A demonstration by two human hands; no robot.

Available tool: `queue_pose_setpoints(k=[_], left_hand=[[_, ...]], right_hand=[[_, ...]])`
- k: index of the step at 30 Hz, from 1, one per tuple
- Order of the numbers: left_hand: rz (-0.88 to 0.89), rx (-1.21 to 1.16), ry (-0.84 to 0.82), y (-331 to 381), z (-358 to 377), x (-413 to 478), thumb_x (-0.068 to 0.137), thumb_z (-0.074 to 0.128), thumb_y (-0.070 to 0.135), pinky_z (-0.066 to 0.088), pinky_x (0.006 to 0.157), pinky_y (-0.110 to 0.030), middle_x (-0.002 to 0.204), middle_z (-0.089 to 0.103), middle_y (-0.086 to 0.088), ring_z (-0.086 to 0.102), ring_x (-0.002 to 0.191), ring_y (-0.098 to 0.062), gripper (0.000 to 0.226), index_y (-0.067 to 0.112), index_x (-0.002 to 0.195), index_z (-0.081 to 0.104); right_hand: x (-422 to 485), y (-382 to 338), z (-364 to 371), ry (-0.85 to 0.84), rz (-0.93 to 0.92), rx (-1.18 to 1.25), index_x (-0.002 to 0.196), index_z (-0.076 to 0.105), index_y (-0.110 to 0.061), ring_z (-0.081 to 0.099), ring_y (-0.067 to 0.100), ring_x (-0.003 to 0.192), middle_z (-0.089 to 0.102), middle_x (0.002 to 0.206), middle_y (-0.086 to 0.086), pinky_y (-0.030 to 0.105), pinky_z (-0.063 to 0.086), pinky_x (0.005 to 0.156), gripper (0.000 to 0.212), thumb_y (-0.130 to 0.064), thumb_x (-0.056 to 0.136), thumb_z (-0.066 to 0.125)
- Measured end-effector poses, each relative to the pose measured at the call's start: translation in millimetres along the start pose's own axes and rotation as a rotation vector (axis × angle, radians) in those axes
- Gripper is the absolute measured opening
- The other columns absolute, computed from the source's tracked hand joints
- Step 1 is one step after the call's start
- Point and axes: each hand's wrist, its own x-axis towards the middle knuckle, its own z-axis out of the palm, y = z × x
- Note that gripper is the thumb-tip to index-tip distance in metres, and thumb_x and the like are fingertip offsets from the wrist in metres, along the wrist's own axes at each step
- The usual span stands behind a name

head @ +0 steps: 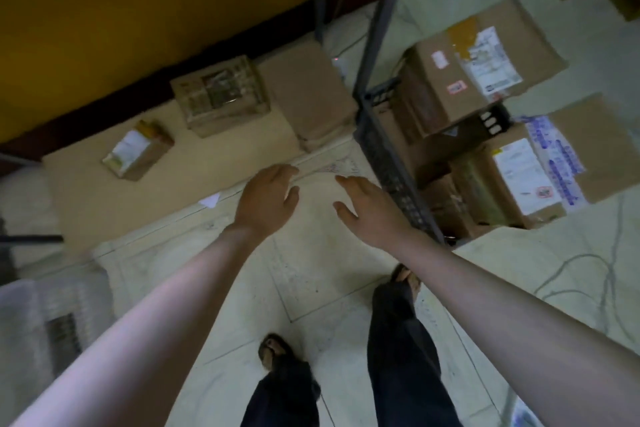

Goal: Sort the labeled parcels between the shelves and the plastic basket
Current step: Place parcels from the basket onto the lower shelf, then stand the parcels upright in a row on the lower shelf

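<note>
Pale floor tiles (311, 274) fill the head view, bounded at the upper left by a yellow wall (121, 10) with a dark skirting strip. A low shelf board (86, 198) lies along that wall, just beside two grey metal uprights (379, 31). Three parcels rest on the board: a small parcel with a white label (138, 153) toward the left, a tape-wrapped box (221, 99) in the middle, and a plain brown parcel (308, 94) at the right end, near the uprights. The dark plastic basket (384, 156) stands on the floor right of the uprights and holds several labeled cardboard boxes; the upper box (485, 59) sits highest, and a box with a white label (519, 177) lies below it, next to a box crossed by printed tape (588, 146). The label text is too blurred to read. The left hand (268, 198) and the right hand (367, 208) reach forward over the floor between the board and the basket, near each other but apart. Both have fingers spread and relaxed and grip nothing. Two sandaled feet and dark trouser legs (398, 340) appear below the arms. Loose cables (588, 270) lie on the floor at the right.
</note>
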Motion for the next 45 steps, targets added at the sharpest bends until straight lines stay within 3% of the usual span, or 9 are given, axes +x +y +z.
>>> queue_pose_setpoints(k=[5, 13, 17, 24, 29, 31, 35, 39, 45], left_hand=[[-0.215, 0.007, 0.121, -126.2, -57.7, -72.9, 0.091, 0.050, 0.015, 0.043, 0.094, -0.040, 0.130, 0.053, -0.017, 0.049, 0.118, -0.036, 0.039, 0.008, 0.129, 0.050], [-0.420, 0.040, 0.120, -235.4, -102.1, -95.0, 0.090, 0.051, 0.019, 0.044, 0.092, -0.043, 0.126, 0.048, -0.019, 0.052, 0.109, -0.036, 0.047, 0.010, 0.135, 0.040], [-0.427, 0.020, 0.073, -249.7, -94.2, -58.7, 0.090, 0.052, 0.019, 0.044, 0.094, -0.043, 0.132, 0.041, -0.022, 0.052, 0.110, -0.040, 0.053, 0.019, 0.140, 0.034], [-0.471, -0.121, 0.092, -274.2, -28.2, 50.8, 0.091, 0.051, 0.022, 0.042, 0.096, -0.036, 0.142, 0.036, -0.020, 0.047, 0.118, -0.035, 0.052, 0.021, 0.140, 0.034], [-0.476, 0.034, 0.048, -324.5, 47.1, 106.7, 0.095, 0.045, 0.031, 0.024, 0.055, -0.023, 0.150, 0.020, -0.023, 0.047, 0.116, -0.035, 0.059, 0.032, 0.146, 0.016], [-0.479, 0.063, 0.099, -351.9, 72.5, 133.4, 0.095, 0.044, 0.030, 0.023, 0.061, -0.025, 0.147, 0.024, -0.025, 0.037, 0.124, -0.036, 0.059, 0.032, 0.146, 0.015], [-0.380, -0.172, 0.238, -408.1, 103.5, 191.0, 0.093, 0.050, 0.025, 0.021, 0.108, -0.041, 0.153, 0.016, -0.017, 0.013, 0.140, -0.037, 0.065, 0.030, 0.147, 0.014], [-0.339, -0.472, 0.340, -448.6, 119.4, 238.2, 0.092, 0.051, 0.035, 0.027, 0.110, -0.037, 0.155, 0.014, -0.012, 0.021, 0.140, -0.032, 0.064, 0.034, 0.146, 0.017], [-0.192, -0.840, 0.577, -458.5, 147.8, 222.1, 0.089, 0.058, 0.026, 0.037, 0.094, -0.024, 0.143, 0.038, -0.002, 0.040, 0.119, -0.013, 0.061, 0.028, 0.142, 0.028]], right_hand=[[39.0, -113.5, 50.9, -0.179, -0.010, 0.005, 0.147, 0.014, -0.022, 0.037, 0.028, 0.132, 0.026, 0.151, 0.009, 0.034, 0.033, 0.102, 0.056, -0.040, 0.098, 0.033], [106.4, -201.1, 98.3, -0.144, -0.059, 0.145, 0.146, 0.016, -0.018, 0.047, 0.033, 0.117, 0.032, 0.141, 0.017, 0.031, 0.038, 0.086, 0.057, -0.033, 0.097, 0.040], [149.5, -188.2, 98.3, -0.139, -0.029, 0.097, 0.146, 0.017, -0.019, 0.049, 0.036, 0.115, 0.023, 0.144, 0.019, 0.038, 0.044, 0.094, 0.058, -0.029, 0.095, 0.044], [241.7, -109.7, 102.9, 0.006, 0.001, -0.061, 0.144, 0.024, -0.024, 0.046, 0.034, 0.119, 0.032, 0.142, 0.019, 0.029, 0.034, 0.077, 0.059, -0.034, 0.091, 0.049], [319.5, -64.0, 148.4, 0.062, 0.031, -0.070, 0.144, 0.025, -0.027, 0.047, 0.034, 0.119, 0.036, 0.141, 0.019, 0.028, 0.034, 0.080, 0.060, -0.037, 0.091, 0.050], [354.5, -49.5, 168.6, 0.138, 0.008, -0.013, 0.143, 0.027, -0.027, 0.043, 0.031, 0.124, 0.030, 0.145, 0.015, 0.026, 0.034, 0.083, 0.057, -0.033, 0.091, 0.051], [422.2, -24.2, 193.2, 0.381, -0.098, 0.079, 0.142, 0.030, -0.027, 0.032, 0.033, 0.133, 0.021, 0.149, 0.013, 0.037, 0.034, 0.106, 0.057, -0.022, 0.090, 0.054], [482.4, -10.7, 194.9, 0.511, 0.035, 0.334, 0.146, 0.015, -0.038, 0.006, 0.034, 0.143, -0.003, 0.157, 0.010, 0.046, 0.014, 0.115, 0.069, -0.036, 0.090, 0.055], [489.5, -7.5, 226.2, 0.534, -0.095, 0.659, 0.136, 0.042, -0.027, 0.041, 0.021, 0.124, 0.034, 0.142, 0.006, 0.026, 0.041, 0.097, 0.048, -0.028, 0.090, 0.056]])
